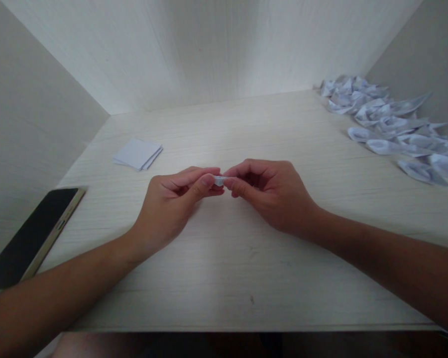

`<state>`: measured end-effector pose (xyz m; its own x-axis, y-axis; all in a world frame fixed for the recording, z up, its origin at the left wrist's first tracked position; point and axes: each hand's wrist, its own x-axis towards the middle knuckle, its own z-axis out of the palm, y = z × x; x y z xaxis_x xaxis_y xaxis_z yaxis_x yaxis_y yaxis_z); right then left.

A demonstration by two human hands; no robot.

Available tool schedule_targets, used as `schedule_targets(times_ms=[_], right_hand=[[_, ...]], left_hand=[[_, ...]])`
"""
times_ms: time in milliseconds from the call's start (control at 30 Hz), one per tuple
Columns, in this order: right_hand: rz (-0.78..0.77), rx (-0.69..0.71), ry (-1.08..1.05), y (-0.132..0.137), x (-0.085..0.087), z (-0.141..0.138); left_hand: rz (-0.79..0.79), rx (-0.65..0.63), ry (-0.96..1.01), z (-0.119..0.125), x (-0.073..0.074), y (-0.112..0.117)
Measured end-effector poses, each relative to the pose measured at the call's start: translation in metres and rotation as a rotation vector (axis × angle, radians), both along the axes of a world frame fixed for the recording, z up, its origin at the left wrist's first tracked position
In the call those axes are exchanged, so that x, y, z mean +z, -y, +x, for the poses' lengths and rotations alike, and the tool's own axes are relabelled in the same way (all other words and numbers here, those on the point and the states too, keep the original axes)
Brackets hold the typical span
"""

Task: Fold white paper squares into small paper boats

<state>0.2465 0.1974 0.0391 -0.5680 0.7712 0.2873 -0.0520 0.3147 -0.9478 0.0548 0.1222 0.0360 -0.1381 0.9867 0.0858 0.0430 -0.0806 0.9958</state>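
Near the middle of the table, a small piece of folded white paper (219,181) is held between my two hands. My left hand (177,199) pinches its left end between thumb and fingers. The right end is gripped by my right hand (271,191), thumb in front and fingers curled behind. Only a short stretch of the paper shows between the fingertips; the rest is covered, so I cannot tell its full shape.
A short stack of white paper squares (137,153) lies beyond my left hand. Many folded paper boats (388,119) are piled at the back right. On the left a dark-screened phone (30,236) rests near my forearm. Pale walls enclose the table (224,278) on three sides.
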Motion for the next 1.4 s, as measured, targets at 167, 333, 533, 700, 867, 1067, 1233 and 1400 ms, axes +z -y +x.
schedule_targets(times_ms=[167,333,533,700,867,1067,1233,1400], right_hand=[[-0.031,-0.007,-0.002,0.0,0.0,0.0],[-0.077,-0.008,-0.016,0.001,0.0,-0.001],[-0.104,-0.001,-0.028,0.001,-0.001,-0.002],[-0.08,0.0,-0.002,0.001,-0.003,-0.001],[0.013,-0.022,0.065,0.0,-0.002,0.001],[0.107,-0.064,0.118,-0.001,-0.004,-0.001],[0.079,-0.057,0.143,-0.002,-0.007,-0.002],[0.156,-0.075,0.232,-0.003,-0.003,-0.002]], left_hand=[[0.005,0.028,-0.111,0.0,0.002,0.002],[0.023,0.031,-0.164,0.0,0.003,0.003],[0.054,0.036,-0.278,0.004,0.013,0.005],[0.059,0.031,-0.351,0.009,0.021,0.006],[0.028,0.005,-0.362,0.007,0.02,0.005],[0.004,0.027,-0.273,0.004,0.012,0.003],[-0.04,0.047,-0.234,0.003,0.008,0.001],[-0.048,0.014,-0.235,0.002,0.009,0.0]])
